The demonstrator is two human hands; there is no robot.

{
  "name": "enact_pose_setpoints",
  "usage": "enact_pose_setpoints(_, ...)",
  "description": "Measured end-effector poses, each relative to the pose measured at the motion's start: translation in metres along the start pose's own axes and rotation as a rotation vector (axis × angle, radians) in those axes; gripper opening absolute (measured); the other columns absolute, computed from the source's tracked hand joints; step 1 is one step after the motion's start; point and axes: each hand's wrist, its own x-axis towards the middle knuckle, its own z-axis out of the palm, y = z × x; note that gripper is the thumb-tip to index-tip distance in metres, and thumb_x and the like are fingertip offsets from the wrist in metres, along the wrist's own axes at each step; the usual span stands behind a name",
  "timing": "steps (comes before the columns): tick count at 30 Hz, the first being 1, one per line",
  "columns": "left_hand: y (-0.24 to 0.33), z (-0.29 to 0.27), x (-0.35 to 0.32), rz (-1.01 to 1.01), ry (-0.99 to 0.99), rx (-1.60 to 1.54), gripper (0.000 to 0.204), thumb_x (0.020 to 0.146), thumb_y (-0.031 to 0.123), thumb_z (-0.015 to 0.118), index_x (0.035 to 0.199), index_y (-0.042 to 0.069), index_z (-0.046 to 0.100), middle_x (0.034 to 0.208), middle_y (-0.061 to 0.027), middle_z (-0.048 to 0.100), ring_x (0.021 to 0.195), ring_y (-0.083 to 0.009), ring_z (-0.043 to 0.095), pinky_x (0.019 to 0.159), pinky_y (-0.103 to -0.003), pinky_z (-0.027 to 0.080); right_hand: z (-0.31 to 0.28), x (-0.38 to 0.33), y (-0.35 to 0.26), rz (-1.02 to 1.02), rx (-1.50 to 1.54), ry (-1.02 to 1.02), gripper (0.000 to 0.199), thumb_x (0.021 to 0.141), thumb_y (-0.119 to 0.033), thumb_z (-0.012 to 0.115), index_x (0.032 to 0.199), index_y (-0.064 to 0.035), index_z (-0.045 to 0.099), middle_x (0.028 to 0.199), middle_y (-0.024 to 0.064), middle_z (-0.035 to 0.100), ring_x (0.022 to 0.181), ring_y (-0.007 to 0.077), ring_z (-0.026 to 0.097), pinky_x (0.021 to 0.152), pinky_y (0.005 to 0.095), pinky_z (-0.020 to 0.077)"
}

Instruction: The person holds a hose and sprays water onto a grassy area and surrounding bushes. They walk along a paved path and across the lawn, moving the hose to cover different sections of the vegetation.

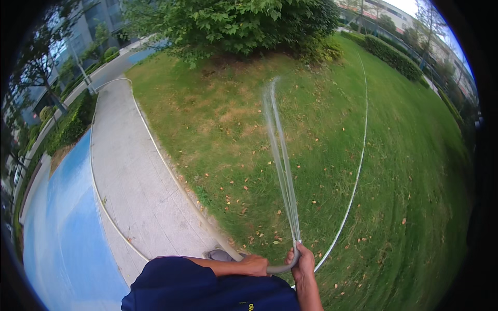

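I hold a grey garden hose (282,268) in both hands near the lower middle of the view. My left hand (255,265) grips the hose where it curves across my body. My right hand (302,262) is closed around its end, thumb at the nozzle. A thin fan of water (281,160) shoots from the hose end forward over the lawn (321,129), reaching toward the patch of dry yellowish grass (228,116). The rest of the hose (358,171) trails as a pale line across the grass on my right and runs far ahead.
A paved stone path (129,176) runs along the left of the lawn, with a blue-painted lane (67,223) beside it. A leafy tree (233,23) stands ahead, a trimmed hedge (394,57) at the far right. Fallen leaves dot the grass. My shoe (220,255) is at the path's edge.
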Motion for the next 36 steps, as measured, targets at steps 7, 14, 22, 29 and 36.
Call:
enact_pose_setpoints(7,0.112,0.026,0.05,-0.047,0.035,0.01,0.041,0.076,0.05,0.063,0.098,0.016,0.07,0.091,-0.0156,0.069,0.09,-0.0346,0.065,0.078,-0.045,0.05,-0.099,-0.025,-0.075,-0.032,0.081,-0.057,0.028,0.092,-0.026,0.052,0.082,0.0001,0.05,0.059,0.0087,0.049,0.048,0.0191,0.047,0.046,0.0313,0.0407)
enact_pose_setpoints(14,0.215,0.021,0.158,-0.051,-0.086,0.037,0.041,0.077,0.051,0.062,0.099,0.017,0.071,0.093,-0.0144,0.069,0.089,-0.0339,0.065,0.078,-0.044,0.05,-0.209,0.0,-0.159,-0.051,0.152,0.015,0.027,0.092,-0.023,0.054,0.082,0.0018,0.054,0.057,0.0081,0.051,0.047,0.0169,0.05,0.044,0.0285,0.0413)
enact_pose_setpoints(22,0.351,-0.012,0.341,0.104,-0.202,0.006,0.053,0.076,0.054,0.063,0.098,0.006,0.069,0.092,-0.021,0.067,0.09,-0.0371,0.065,0.081,-0.046,0.049,-0.321,0.039,-0.337,-0.166,-0.024,0.159,0.026,0.093,-0.021,0.051,0.079,0.0005,0.054,0.057,0.0084,0.053,0.045,0.0167,0.048,0.045,0.0281,0.0405)
enact_pose_setpoints(29,0.474,-0.074,0.428,0.078,-0.239,-0.019,0.063,0.074,0.061,0.063,0.099,0.004,0.069,0.09,-0.0223,0.067,0.089,-0.0393,0.065,0.079,-0.047,0.049,-0.388,0.06,-0.48,-0.123,-0.068,0.145,0.026,0.092,-0.021,0.054,0.079,0.0008,0.057,0.057,0.0079,0.055,0.046,0.0154,0.048,0.045,0.0265,0.0401)
enact_pose_setpoints(36,0.558,-0.086,0.518,-0.162,-0.173,-0.022,0.065,0.072,0.067,0.061,0.101,0.01,0.07,0.095,-0.0177,0.068,0.089,-0.0355,0.066,0.081,-0.044,0.05,-0.478,0.104,-0.585,-0.072,-0.069,-0.072,0.027,0.093,-0.023,0.055,0.082,0.0007,0.059,0.061,0.0046,0.055,0.048,0.0117,0.049,0.046,0.0241,0.0392)
